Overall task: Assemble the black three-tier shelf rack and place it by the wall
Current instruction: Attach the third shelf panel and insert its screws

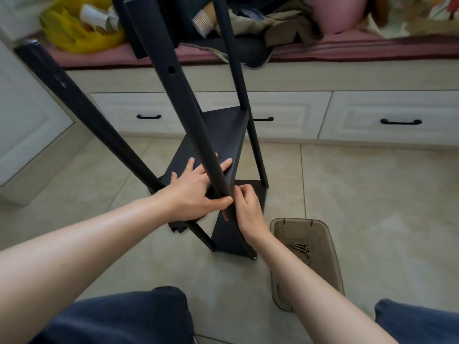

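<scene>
Pale floor tiles [360, 184] run up to white drawers [372, 112] under a cluttered pink cushion [347, 49]. On the floor stands the black shelf rack [228, 239], part-built and well short of any wall. Its middle shelf [226, 140] sits tilted between the uprights.

The left hand [191, 189] has a released grip, with straight fingers pressed flat on that shelf and the thumb against the near pole [180, 90]. The right hand [246, 207] has a clenched grip, pinching at the pole where the shelf corner meets it. Any fastener between its fingertips is hidden.

The step looks like fixing this corner. To do it well, the left hand should level the shelf so the holes line up. The fastener should then be started by fingertip, straight and loose, and tightened only once every corner is seated. Spare screws [301, 248] lie in a brown tray [331, 247] just beside the rack, within reach.
</scene>
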